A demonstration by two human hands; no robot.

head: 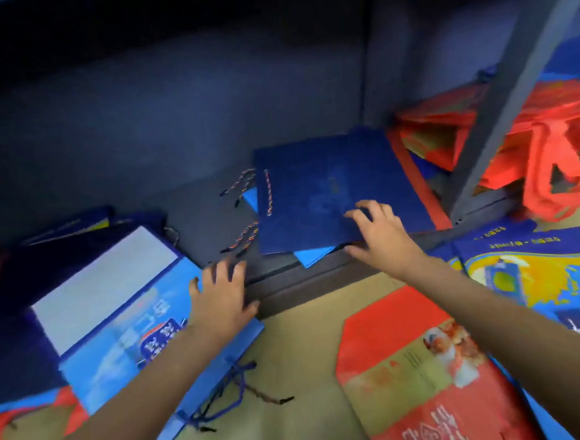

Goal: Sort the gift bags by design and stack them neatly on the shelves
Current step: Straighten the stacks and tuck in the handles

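A flat dark blue gift bag [320, 186] with braided handles lies on the low grey shelf [205, 205], on top of a light blue bag whose corner pokes out beneath. My right hand [382, 237] grips its near edge, fingers on top and thumb below. My left hand [223, 293] rests with spread fingers on the upper corner of a light blue printed bag [128, 337] lying half on the floor at the shelf's edge. A red and beige bag [416, 376] lies flat on the floor under my right forearm.
Red bags [551, 153] are piled on the shelf's right side behind a grey upright post [513, 90]. A blue and yellow bag [539, 267] lies on the floor at right. Dark blue bags [76, 228] sit at the left.
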